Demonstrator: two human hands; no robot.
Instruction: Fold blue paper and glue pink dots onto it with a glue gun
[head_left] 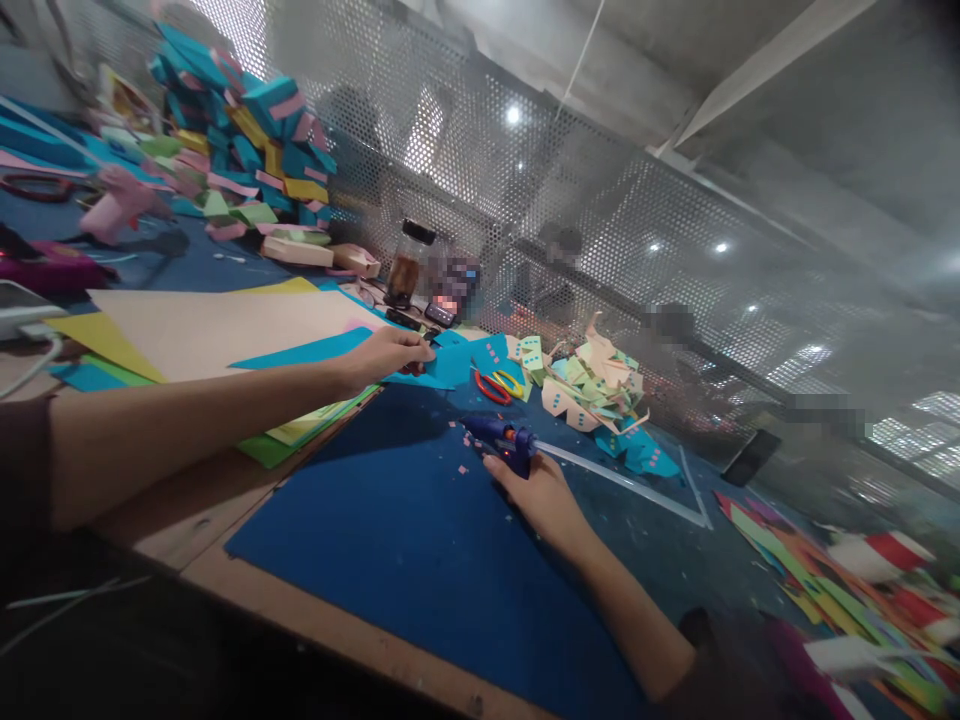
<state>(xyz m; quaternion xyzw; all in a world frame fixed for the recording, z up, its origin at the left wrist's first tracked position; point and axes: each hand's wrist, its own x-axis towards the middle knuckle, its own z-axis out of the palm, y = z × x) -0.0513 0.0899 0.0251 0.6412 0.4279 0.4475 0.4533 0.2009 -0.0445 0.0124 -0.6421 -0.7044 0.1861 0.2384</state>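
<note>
Advise holding flat the blue paper (454, 370) pinched in left hand (390, 354) at the edge of the paper stack (214, 330), and levelling the glue gun (492, 432) grasped in right hand (551, 500) over the mat (420, 560), with nozzle (468, 426) clear of loose scraps (463, 469).

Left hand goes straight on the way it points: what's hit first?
Past the blue paper at the fingertips of the left hand, probably the dotted blue piece; one view leaves height unclear, so it might pass above.
</note>
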